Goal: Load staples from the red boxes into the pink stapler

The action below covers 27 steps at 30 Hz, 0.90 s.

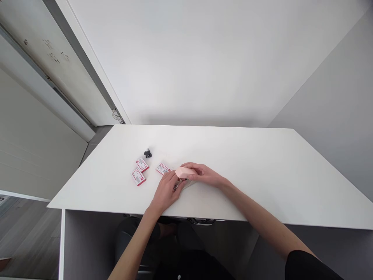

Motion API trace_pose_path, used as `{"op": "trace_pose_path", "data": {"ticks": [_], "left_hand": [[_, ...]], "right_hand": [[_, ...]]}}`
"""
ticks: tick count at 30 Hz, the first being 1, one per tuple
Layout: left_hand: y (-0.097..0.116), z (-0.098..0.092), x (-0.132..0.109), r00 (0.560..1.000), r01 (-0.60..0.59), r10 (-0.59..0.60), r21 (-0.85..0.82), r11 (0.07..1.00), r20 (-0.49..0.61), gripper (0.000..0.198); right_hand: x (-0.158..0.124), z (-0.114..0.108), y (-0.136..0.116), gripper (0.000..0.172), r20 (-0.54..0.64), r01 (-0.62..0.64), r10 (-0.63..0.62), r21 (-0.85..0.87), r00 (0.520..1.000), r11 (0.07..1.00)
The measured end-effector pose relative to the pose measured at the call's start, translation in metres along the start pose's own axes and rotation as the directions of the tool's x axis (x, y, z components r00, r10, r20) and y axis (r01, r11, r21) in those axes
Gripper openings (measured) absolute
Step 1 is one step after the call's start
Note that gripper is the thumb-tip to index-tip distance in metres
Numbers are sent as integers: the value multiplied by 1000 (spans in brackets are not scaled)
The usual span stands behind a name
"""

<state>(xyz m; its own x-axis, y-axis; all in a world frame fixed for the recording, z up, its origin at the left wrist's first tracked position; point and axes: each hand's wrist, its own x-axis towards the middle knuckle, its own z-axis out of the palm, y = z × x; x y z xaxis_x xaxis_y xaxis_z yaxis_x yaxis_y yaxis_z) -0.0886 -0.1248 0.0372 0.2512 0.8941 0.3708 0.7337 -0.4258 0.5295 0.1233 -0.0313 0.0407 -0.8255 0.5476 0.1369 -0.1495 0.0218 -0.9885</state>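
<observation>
My right hand (206, 174) is closed round a pale pink oblong block (184, 172), with the thumb below and the fingers on top. Its exact kind is not clear. My left hand (166, 193) sits just left of it, fingers curled, thumb reaching toward the right hand. Between thumb and fingers show small shiny dark and silver bits (175, 187), mostly hidden. Under the right hand a pale or clear edge (190, 182) peeks out. Just beyond the left fingers lies a small white and red box (163, 168) with printed labels.
Two similar boxes, one (142, 164) slightly overlapping or touching the other (138, 176), lie to the left on the white table (247, 167). Behind them stands a small black object with a grey tip (148, 153). A white wall (198, 66) borders the back edge.
</observation>
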Motion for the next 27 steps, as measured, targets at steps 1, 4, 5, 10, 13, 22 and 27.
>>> {"op": "trace_pose_path", "data": {"ticks": [1, 4, 5, 10, 13, 22, 27], "left_hand": [[0, 0, 0, 1000, -1, 1, -7, 1000, 0, 15], [-2, 1, -1, 1000, 6, -6, -40, 999, -7, 16], [-3, 1, -1, 1000, 9, -9, -50, 999, -6, 17], [-5, 0, -1, 999, 22, -21, -65, 998, 26, 22], [-4, 0, -1, 998, 44, -40, -75, 996, 47, 24], [0, -2, 0, 996, 41, -30, -135, 990, 78, 22], [-2, 0, -1, 995, 42, -23, -214, 976, 94, 22]], "right_hand": [[0, -1, 1, 41, -3, -1, 1, -14, 1000, 1000], [-2, -3, 2, 41, 3, -11, 11, -56, 1000, 998], [-2, -4, 2, 41, 13, -14, 15, -64, 1000, 998], [-2, -7, 4, 43, 58, -8, 12, -69, 998, 998], [-3, -8, 5, 42, 62, -21, 25, -66, 998, 998], [-5, -3, -5, 47, 86, -89, 87, 14, 992, 996], [-4, -7, -5, 49, 115, -94, 97, -25, 989, 995]]}}
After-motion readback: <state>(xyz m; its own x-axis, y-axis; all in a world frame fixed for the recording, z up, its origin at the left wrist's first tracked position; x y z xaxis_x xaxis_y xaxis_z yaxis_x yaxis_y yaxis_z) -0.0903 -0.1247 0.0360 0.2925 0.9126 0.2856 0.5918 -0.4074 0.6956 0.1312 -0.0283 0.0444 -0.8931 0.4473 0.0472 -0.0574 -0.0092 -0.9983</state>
